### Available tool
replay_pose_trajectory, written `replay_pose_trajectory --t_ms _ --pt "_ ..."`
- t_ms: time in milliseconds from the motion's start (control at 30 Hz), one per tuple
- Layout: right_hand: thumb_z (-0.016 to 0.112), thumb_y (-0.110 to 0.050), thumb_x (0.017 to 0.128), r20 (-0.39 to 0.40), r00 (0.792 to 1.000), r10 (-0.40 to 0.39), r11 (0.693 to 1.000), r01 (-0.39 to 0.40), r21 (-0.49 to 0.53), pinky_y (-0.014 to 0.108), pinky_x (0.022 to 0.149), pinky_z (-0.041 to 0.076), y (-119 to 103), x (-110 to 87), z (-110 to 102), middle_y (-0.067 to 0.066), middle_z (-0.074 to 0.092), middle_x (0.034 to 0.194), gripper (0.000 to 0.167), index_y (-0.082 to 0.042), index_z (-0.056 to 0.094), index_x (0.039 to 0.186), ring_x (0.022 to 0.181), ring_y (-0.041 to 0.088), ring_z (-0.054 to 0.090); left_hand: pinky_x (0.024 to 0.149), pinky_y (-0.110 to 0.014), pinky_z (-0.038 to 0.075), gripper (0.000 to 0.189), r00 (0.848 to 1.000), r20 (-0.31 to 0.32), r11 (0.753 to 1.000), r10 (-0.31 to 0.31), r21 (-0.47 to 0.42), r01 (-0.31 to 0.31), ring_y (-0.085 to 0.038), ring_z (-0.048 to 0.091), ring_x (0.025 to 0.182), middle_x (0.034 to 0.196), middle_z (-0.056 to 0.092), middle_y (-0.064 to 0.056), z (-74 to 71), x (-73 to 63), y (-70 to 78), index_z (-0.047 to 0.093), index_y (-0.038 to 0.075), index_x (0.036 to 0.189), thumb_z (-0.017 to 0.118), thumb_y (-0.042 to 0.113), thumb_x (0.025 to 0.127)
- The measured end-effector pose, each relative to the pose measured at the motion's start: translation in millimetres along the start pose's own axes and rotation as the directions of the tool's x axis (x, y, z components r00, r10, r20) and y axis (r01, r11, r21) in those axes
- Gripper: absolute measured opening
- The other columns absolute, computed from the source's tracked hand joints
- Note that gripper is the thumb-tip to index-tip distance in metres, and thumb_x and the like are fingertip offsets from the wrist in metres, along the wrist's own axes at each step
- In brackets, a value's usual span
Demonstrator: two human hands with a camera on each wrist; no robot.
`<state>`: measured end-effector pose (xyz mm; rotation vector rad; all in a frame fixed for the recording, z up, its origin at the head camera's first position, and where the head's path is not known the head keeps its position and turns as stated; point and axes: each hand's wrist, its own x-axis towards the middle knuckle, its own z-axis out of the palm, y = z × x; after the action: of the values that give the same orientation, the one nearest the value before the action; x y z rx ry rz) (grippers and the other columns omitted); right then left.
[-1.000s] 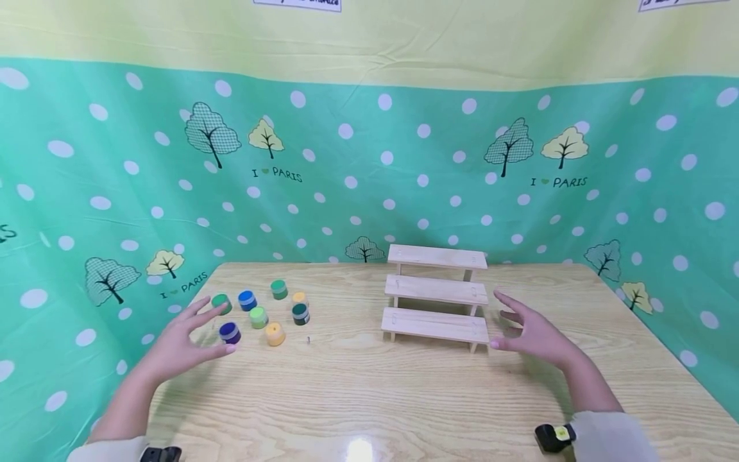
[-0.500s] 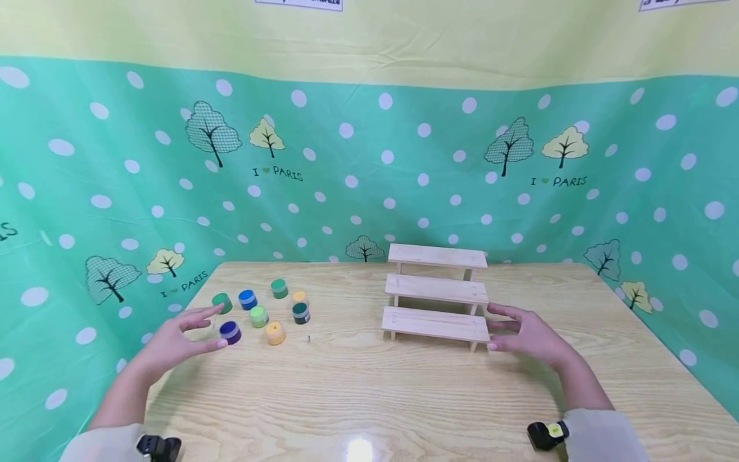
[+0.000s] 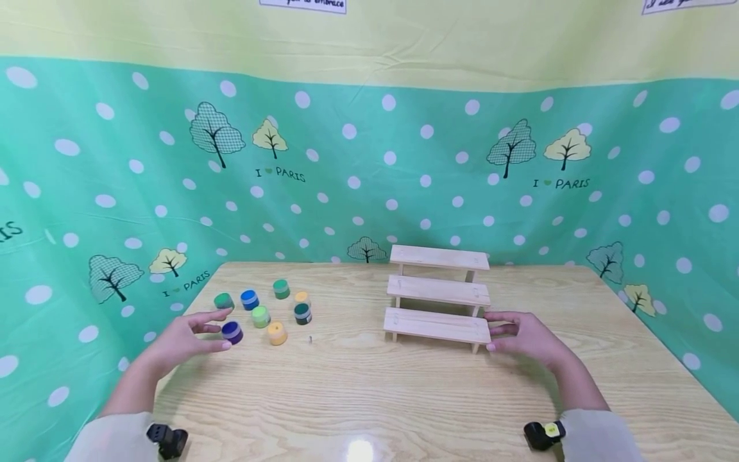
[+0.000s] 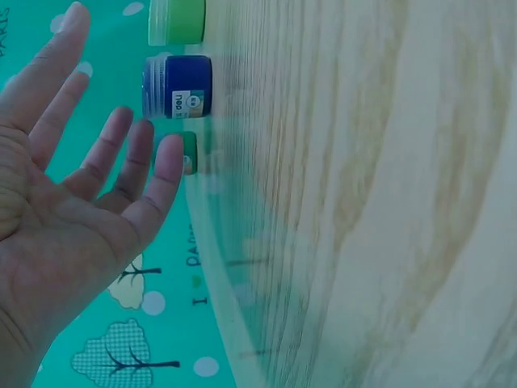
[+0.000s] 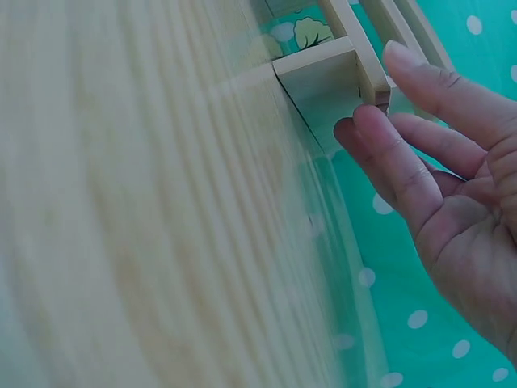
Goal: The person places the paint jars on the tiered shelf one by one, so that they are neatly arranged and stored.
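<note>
My left hand spreads thumb and fingers around the purple-lidded jar in the head view, its fingertips near a green-lidded jar. In the left wrist view its fingers are loosely extended, with a blue jar beyond them. My right hand is at the right end of a wooden three-step shelf. Its fingertips are right at the end of the lowest board in the right wrist view, the thumb on the opposite side of them. The fingers are half bent, with no firm grip showing.
Several more small jars stand in the left group: blue, light green, orange, dark green. A tiny object lies right of them. A green dotted cloth hangs behind the wooden table.
My right hand has moved left to the end of the lowest board. My left hand has brought its fingers lower, nearer the purple-lidded jar. Jars and shelf have stayed put.
</note>
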<state>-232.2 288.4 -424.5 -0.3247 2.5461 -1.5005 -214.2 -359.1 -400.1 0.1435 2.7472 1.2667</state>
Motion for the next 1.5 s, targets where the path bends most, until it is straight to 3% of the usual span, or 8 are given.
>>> replay_pose_trajectory --t_ms 267,600,900,1100,1233,1500 --pt "0.081 -0.010 0.079 0.010 1.000 0.008 1.000 -0.009 0.030 0.029 0.081 0.055 -1.2 -0.6 1.5 0.024 0.062 0.122 0.064 0.009 0.052 0.133 0.106 0.031 0.063 0.085 -0.028 0.055 0.076 1.000 0.018 0.998 -0.003 -0.067 0.004 -0.043 0.052 0.122 0.144 0.045 -0.024 1.1 9.2 -11.3 0.046 -0.001 0.142 0.081 0.026 0.080" --pt "0.081 -0.006 0.078 0.032 0.999 0.012 0.995 -0.015 0.098 0.027 0.077 0.055 1.7 -0.2 -0.3 0.022 0.064 0.116 0.067 0.011 0.049 0.134 0.098 0.025 0.065 0.093 -0.045 0.052 0.070 0.998 0.000 0.995 -0.059 -0.083 0.059 -0.039 0.056 0.117 0.139 0.049 -0.026 6.6 17.0 -21.8 0.050 0.000 0.139 0.082 0.020 0.079" --pt "0.081 -0.005 0.078 0.032 0.999 0.015 0.993 -0.019 0.119 0.027 0.076 0.055 2.2 1.7 -1.9 0.017 0.066 0.109 0.065 0.011 0.050 0.134 0.094 0.023 0.065 0.079 -0.029 0.052 0.062 0.997 -0.027 0.996 -0.077 -0.041 0.076 -0.023 0.062 0.101 0.124 0.062 -0.021 6.2 18.9 -25.0 0.058 -0.001 0.132 0.082 0.023 0.079" --pt "0.080 -0.004 0.078 0.042 0.999 0.005 0.992 -0.010 0.128 0.027 0.076 0.056 2.8 3.3 -2.9 0.017 0.066 0.106 0.065 0.012 0.049 0.134 0.093 0.023 0.065 0.073 -0.030 0.056 0.063 0.996 -0.026 0.990 -0.091 -0.109 0.087 -0.017 0.060 0.094 0.120 0.062 -0.020 4.2 16.2 -20.5 0.058 -0.002 0.131 0.083 0.021 0.079" --pt "0.080 -0.004 0.078 0.045 0.999 -0.002 0.990 -0.004 0.142 0.028 0.076 0.056 2.9 4.1 -3.6 0.018 0.066 0.106 0.065 0.012 0.049 0.133 0.092 0.022 0.065 0.076 -0.026 0.055 0.064 0.997 -0.036 0.993 -0.071 -0.093 0.067 -0.016 0.060 0.098 0.122 0.062 -0.019 4.9 16.6 -13.6 0.059 0.000 0.131 0.084 0.025 0.077" --pt "0.079 -0.004 0.079 0.056 0.998 -0.017 0.988 0.009 0.152 0.028 0.076 0.056 3.2 5.0 -4.8 0.018 0.065 0.105 0.065 0.014 0.048 0.133 0.092 0.021 0.065 0.081 -0.023 0.053 0.062 0.999 -0.045 0.997 -0.009 -0.082 0.006 -0.025 0.057 0.110 0.127 0.060 -0.018 8.7 17.7 8.6 0.061 0.003 0.130 0.083 0.029 0.078"
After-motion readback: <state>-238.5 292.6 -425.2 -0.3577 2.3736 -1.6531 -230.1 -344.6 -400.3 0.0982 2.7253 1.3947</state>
